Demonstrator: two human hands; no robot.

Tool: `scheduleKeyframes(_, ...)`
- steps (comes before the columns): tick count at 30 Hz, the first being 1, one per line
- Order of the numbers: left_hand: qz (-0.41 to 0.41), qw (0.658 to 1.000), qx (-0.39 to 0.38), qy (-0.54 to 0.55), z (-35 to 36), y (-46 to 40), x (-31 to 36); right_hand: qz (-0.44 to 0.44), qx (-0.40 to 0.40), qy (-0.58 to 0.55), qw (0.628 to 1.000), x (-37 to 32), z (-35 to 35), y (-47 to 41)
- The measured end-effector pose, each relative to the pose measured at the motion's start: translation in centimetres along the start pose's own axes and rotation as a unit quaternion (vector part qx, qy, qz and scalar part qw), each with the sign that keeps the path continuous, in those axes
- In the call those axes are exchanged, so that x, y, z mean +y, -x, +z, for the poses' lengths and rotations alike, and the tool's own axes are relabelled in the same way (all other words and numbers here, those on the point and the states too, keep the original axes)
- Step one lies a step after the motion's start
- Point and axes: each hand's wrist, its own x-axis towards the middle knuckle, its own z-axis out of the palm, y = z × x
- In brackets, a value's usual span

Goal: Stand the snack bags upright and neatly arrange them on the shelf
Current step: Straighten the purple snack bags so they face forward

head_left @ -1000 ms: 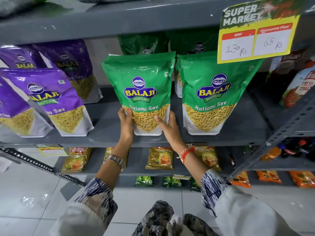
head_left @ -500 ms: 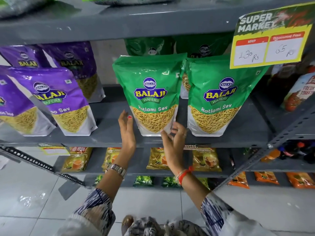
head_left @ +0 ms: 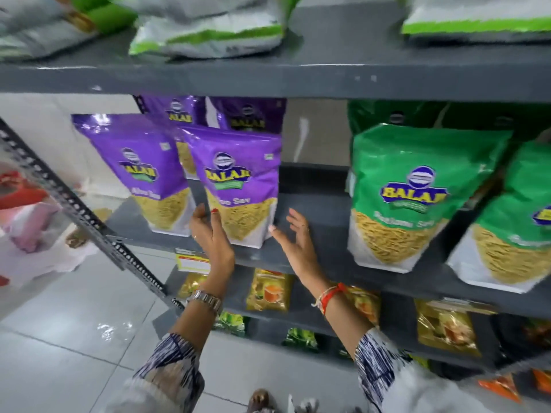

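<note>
Both hands have left the green bag [head_left: 417,198] and moved to the front purple bag [head_left: 238,186], upright on the grey shelf [head_left: 313,234]. Left hand [head_left: 213,236] touches its lower left edge, fingers apart; right hand [head_left: 293,236] reaches its lower right corner, fingers spread, gripping nothing.

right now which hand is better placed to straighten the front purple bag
Left. The left hand already touches the front purple bag at its lower left edge, while the right hand is open beside the bag's lower right corner, only its thumb near it.
</note>
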Motion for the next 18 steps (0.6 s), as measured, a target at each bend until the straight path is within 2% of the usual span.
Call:
scheduleKeyframes(4, -0.052, 0.988, -0.139, -0.03, -1.6, -3.9, -2.8, -0.016, -0.029, -0.054, 0.998, 0.6, 3.6, -2.0)
scheduleKeyframes(7, -0.056, 0.972, -0.228, 0.024, -2.1, -4.9, -4.5, -0.002, 0.003, -0.083, 0.997, 1.6, 5.5, -2.9)
scheduleKeyframes(12, -0.075, 0.951, -0.288, 0.083, -2.4, -5.5, -5.3, -0.003, 0.05, -0.096, 0.994, 2.5, 6.5, -3.9)
scheduleKeyframes(18, -0.104, 0.931, -0.331, 0.111, -3.1, -5.5, -4.0, 0.003, 0.067, -0.108, 0.992, 2.4, 6.7, -5.2)
